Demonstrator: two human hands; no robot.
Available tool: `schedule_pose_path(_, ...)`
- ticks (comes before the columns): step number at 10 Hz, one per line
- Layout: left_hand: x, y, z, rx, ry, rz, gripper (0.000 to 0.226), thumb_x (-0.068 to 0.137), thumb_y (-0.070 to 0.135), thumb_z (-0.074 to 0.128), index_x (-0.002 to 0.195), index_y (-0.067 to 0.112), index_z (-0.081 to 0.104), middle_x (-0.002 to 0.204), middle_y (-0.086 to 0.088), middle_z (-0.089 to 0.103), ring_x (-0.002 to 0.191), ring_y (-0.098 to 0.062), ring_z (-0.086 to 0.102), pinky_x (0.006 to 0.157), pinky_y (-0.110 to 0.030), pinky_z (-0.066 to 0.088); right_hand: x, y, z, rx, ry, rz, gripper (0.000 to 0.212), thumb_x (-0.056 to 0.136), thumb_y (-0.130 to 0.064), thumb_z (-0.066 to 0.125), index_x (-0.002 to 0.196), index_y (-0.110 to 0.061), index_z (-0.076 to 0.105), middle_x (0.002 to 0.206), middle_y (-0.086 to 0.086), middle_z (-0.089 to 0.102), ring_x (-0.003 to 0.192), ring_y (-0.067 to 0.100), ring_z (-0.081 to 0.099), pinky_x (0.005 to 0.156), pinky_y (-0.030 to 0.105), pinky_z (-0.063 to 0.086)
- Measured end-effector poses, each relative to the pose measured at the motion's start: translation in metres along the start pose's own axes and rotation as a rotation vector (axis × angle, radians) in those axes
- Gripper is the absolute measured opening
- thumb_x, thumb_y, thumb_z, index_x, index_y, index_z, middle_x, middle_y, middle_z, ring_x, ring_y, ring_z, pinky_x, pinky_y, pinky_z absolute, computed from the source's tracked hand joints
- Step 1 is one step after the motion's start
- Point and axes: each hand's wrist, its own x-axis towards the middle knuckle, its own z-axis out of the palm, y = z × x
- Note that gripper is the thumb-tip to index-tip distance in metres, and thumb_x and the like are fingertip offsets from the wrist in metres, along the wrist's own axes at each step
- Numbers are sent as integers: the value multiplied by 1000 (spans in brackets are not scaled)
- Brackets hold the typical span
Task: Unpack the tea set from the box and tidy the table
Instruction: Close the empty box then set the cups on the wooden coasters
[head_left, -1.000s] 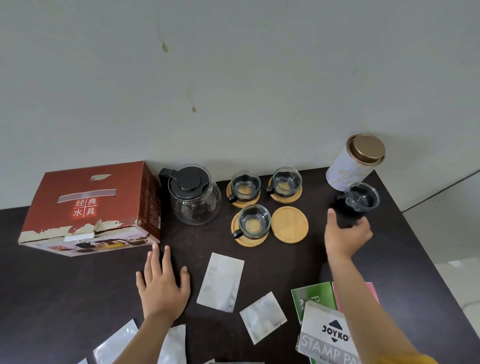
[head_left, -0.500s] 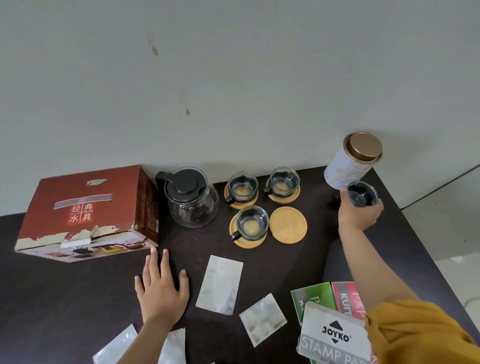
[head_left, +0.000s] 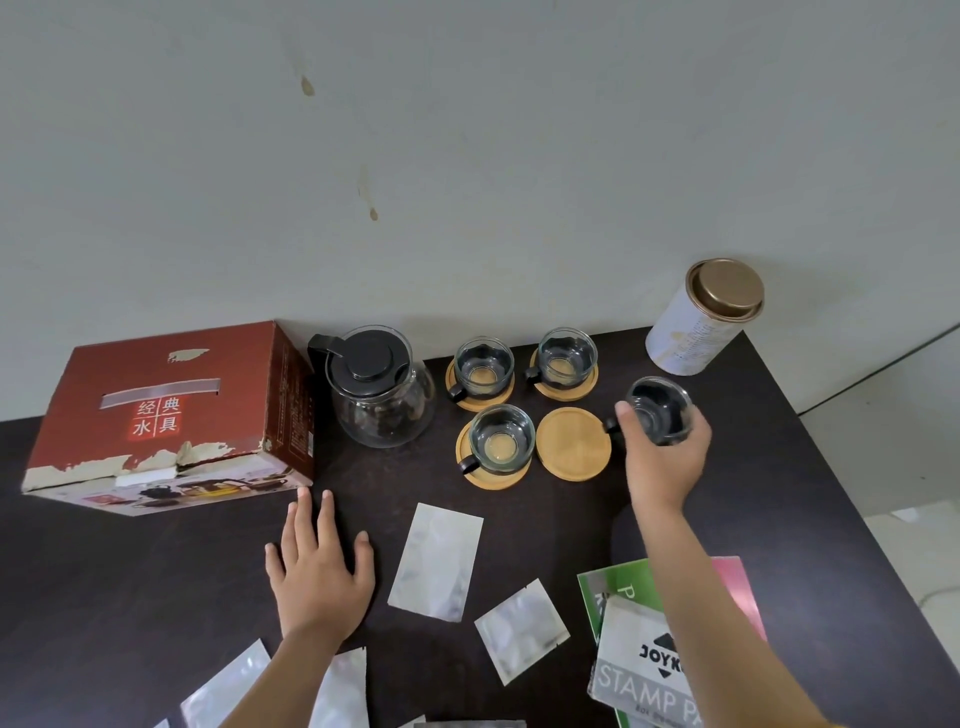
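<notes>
- Head view: the right hand (head_left: 662, 457) is wrapped around a glass cup (head_left: 658, 410), fingers curled about its wall and the thumb on the side toward the teapot; the cup sits just beside the bare wooden coaster (head_left: 573, 443), to its right. Whether it is lifted off the dark table (head_left: 810, 499) or touching it I cannot tell.
- The left hand (head_left: 319, 569) lies flat on the table, fingers spread, holding nothing, just in front of the red box (head_left: 166, 415).
- Done, by my reading: the glass teapot (head_left: 378, 392) stands beside the box, and three cups (head_left: 501, 439) sit on their own coasters in a cluster by the wall.
- Left: the fourth cup is not yet on the one free coaster. Silver sachets (head_left: 436, 561) lie scattered across the near part of the table, with green and pink packets (head_left: 618, 592) and a stamp-pad pack (head_left: 644, 670) at the right — so the tidying looks barely begun. The white tin (head_left: 696, 322) stands at the far right corner.
- Orientation: the held cup's axis is roughly vertical, tipped slightly, mouth up toward the camera. Its dark handle (head_left: 610, 425) appears to point left toward the bare coaster — though the thumb covers most of it.
</notes>
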Motion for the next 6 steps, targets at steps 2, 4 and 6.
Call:
schedule_pose_path(2,0,-2,0,1,-6,-1,70,84,51,27,145,16,32,156,-8,21,143,-27,16,112,-56,17,-39,13,8,-124,-206,-74,83,62,-34,89,132,-20,48,127,-5,56,118,11,54,101,31,46)
schedule_pose_path(4,0,-2,0,-6,-4,0,70,84,51,26,145,16,32,156,-8,21,143,-27,16,112,-56,17,-48,18,18,-222,-277,-71,88,63,-36,87,138,-18,44,133,-2,53,125,15,49,107,38,42)
schedule_pose_path(6,1,-3,1,3,-5,5,69,85,50,29,145,17,32,156,-7,20,143,-27,17,112,-55,17,-47,18,17,-253,-299,-69,89,63,-37,86,138,-19,42,134,-2,52,128,18,45,107,42,41)
